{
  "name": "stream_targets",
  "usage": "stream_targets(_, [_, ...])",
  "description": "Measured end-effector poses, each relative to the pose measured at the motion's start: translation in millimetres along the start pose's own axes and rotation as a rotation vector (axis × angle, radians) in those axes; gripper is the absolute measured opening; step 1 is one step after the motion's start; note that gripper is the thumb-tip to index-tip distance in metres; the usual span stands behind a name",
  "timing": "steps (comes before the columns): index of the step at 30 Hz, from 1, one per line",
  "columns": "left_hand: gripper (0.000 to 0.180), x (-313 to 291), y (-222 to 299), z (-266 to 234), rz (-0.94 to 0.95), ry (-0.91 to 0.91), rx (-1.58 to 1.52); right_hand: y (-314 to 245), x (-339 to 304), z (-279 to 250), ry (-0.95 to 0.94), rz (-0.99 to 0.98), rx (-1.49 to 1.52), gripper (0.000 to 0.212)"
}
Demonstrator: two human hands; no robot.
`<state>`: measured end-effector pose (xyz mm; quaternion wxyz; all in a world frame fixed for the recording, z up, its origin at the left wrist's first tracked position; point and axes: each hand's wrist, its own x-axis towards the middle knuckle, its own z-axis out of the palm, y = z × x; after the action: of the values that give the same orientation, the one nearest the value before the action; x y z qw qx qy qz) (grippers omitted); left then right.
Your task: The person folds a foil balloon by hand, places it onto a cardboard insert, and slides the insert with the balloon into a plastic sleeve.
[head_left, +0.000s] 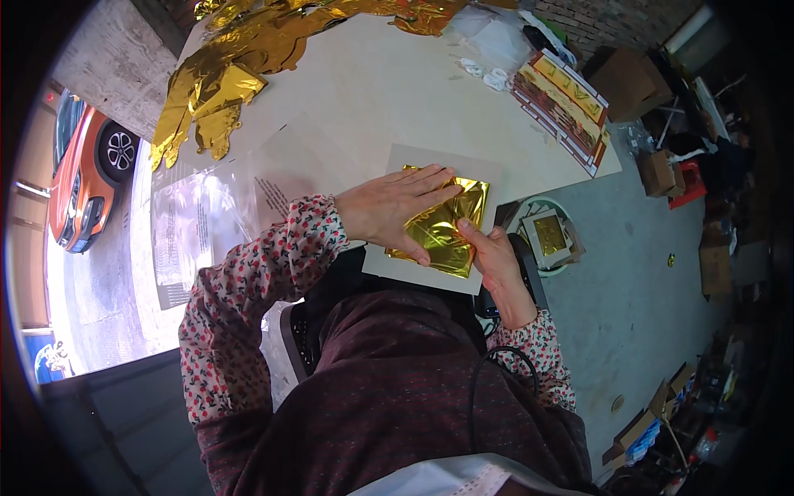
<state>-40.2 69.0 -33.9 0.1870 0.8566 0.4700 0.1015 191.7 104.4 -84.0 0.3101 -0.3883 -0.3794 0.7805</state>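
Observation:
A folded square of shiny gold foil [442,223] lies on a pale card sheet [405,271] at the table's near edge, in front of my body. My left hand [393,207] rests flat on the foil's left part, its fingers outstretched and thumb spread apart. At the right edge, my right hand [499,260] grips the foil and card, with the thumb pressed on top and the other fingers curled and partly hidden. Creases run across the foil's surface.
Loose gold foil [223,91] spreads over the table's [356,99] far left. Clear plastic bags [207,211] lie on its left side, a printed packet [562,107] at far right. Right of the table, a bin [538,269] holds a card with gold foil. Cardboard boxes [633,83] stand beyond.

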Motion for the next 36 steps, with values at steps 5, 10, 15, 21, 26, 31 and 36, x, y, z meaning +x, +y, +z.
stream_targets(5, [0.115, 1.3, 0.6, 2.8, 0.054, 0.087, 0.024, 5.3, 0.6, -7.9, -0.007, -0.015, 0.029, 0.022])
stream_targets(10, [0.105, -6.6, -7.8, -1.8, 0.067, 0.243, 0.030, 5.6, 4.6, -17.3, -0.002, 0.022, 0.045, 0.021])
stream_targets(15, [0.066, -54.5, -33.4, -1.7, -0.045, 0.582, 0.083, 0.0, 8.3, -37.7, 0.008, -0.071, -0.008, 0.023])
stream_targets(21, [0.049, -110.8, 1.9, 0.5, -0.520, 0.470, 0.146, -15.8, 10.3, -40.1, 0.009, -0.108, 0.018, 0.024])
stream_targets(26, [0.048, -107.0, 25.9, 23.5, -0.259, 0.396, 0.030, -13.9, 4.6, -47.6, 0.022, -0.127, -0.002, 0.026])
stream_targets(31, [0.042, -91.6, 28.3, 24.4, -0.187, 0.320, -0.098, -7.8, 1.1, -57.0, 0.029, -0.184, 0.001, 0.026])
stream_targets(36, [0.038, -86.3, 32.6, 19.8, -0.191, 0.264, -0.196, -16.7, -3.1, -58.1, 0.082, -0.210, 0.006, 0.027])
